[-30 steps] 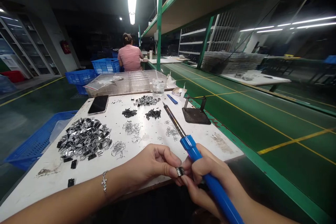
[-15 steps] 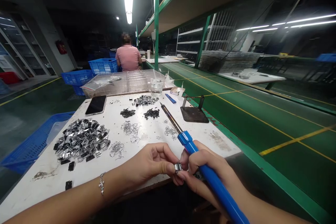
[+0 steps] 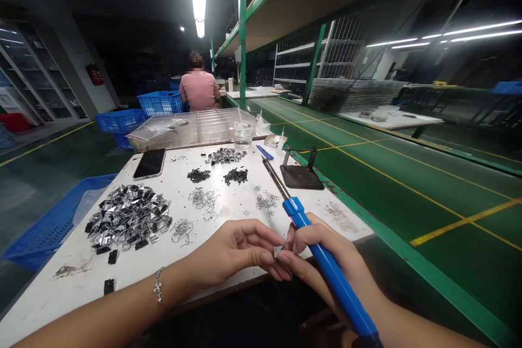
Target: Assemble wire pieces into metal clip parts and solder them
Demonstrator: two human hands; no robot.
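Note:
My right hand grips the blue handle of a soldering iron, its metal tip pointing up and away over the table. The thumb and fingertips of that hand also meet those of my left hand around a small shiny metal part. My left hand pinches this part, and fingers cover most of it. To the left lies a large heap of silver-and-black metal parts. Small piles of bent wire pieces and black bits are spread beyond my hands.
A black iron stand sits at the table's right edge. Farther back are a plastic cup of clear liquid, a phone and a blue strip-like object. Blue crates stand near a seated person in pink.
The soldering iron has shifted slightly right, its tip still raised. My fingers have closed in around the small metal part, which shows less than before.

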